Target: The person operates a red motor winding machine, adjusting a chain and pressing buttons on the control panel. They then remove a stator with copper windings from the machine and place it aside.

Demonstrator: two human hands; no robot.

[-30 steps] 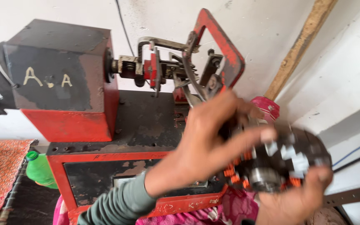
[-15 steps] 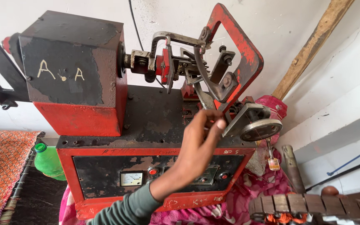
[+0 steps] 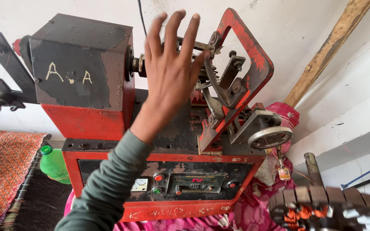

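Left hand (image 3: pixel 170 70) raised, fingers spread, empty, before red winding machine (image 3: pixel 108 119); handwheel (image 3: pixel 270 137) at four o'clock. Right hand unseen.

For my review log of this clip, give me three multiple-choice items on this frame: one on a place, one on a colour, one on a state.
1. Where does the green plastic bottle stand?
A. on top of the machine
B. low at the left of the machine
C. on the handwheel

2. What colour is the bent frame on top of the machine?
A. red
B. blue
C. yellow

3. How is the left hand held?
A. closed round a bottle
B. in a fist on the panel
C. open, fingers spread, holding nothing

Answers:
1. B, the bottle shows beside the machine's lower left corner, by the orange cloth.
2. A, the frame is painted red like the machine's lower body.
3. C, the palm faces the machine with all fingers apart and nothing in it.

The right hand is not clearly in view; only a blurred wound metal part shows at the lower right.
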